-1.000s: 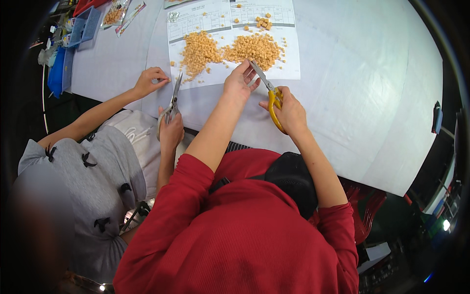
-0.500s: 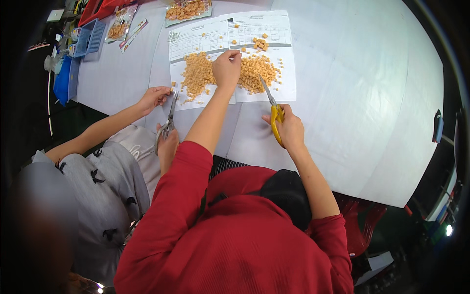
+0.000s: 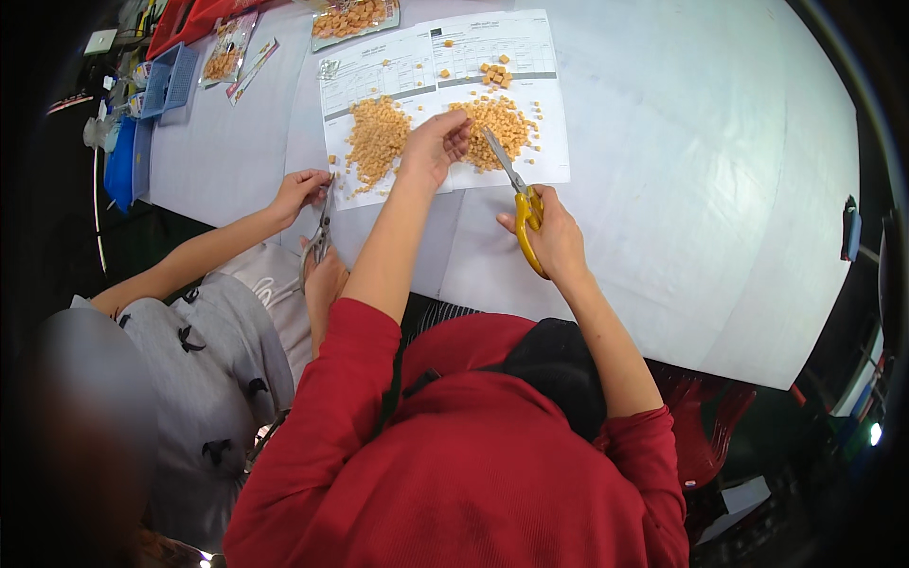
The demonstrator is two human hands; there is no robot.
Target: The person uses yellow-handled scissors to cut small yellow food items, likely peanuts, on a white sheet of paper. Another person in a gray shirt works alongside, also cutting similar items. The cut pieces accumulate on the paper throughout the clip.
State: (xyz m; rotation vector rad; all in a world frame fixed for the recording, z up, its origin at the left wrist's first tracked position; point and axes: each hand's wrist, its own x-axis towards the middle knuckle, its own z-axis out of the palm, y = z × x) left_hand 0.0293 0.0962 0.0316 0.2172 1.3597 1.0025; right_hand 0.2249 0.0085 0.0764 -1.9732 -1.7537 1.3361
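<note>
My right hand (image 3: 557, 235) grips yellow-handled scissors (image 3: 522, 210). Their blades point up and left, with the tips over the right pile of small orange-tan cubes (image 3: 504, 133). At that pile's left edge is my left hand (image 3: 434, 151), its fingers curled together. Whatever they may pinch is too small or hidden to make out. Another pile of cubes (image 3: 376, 142) lies to the left of my left hand. Both piles rest on white printed sheets (image 3: 554, 168). Some larger cubes (image 3: 496, 75) sit above the right pile, with a few strays around them.
On my left a co-worker's hand (image 3: 301, 194) holds a small piece at the blades of metal scissors (image 3: 322, 232) in the other hand. Bags of cubes (image 3: 355, 19), a narrow packet (image 3: 253, 71), a blue basket (image 3: 170, 80) and a red tray (image 3: 180, 24) stand toward the far left.
My left hand has turned so its curled fingers show more, and its wrist has dropped slightly toward me. The scissors have shifted slightly left and up. The co-worker's blades have come up to the held piece.
</note>
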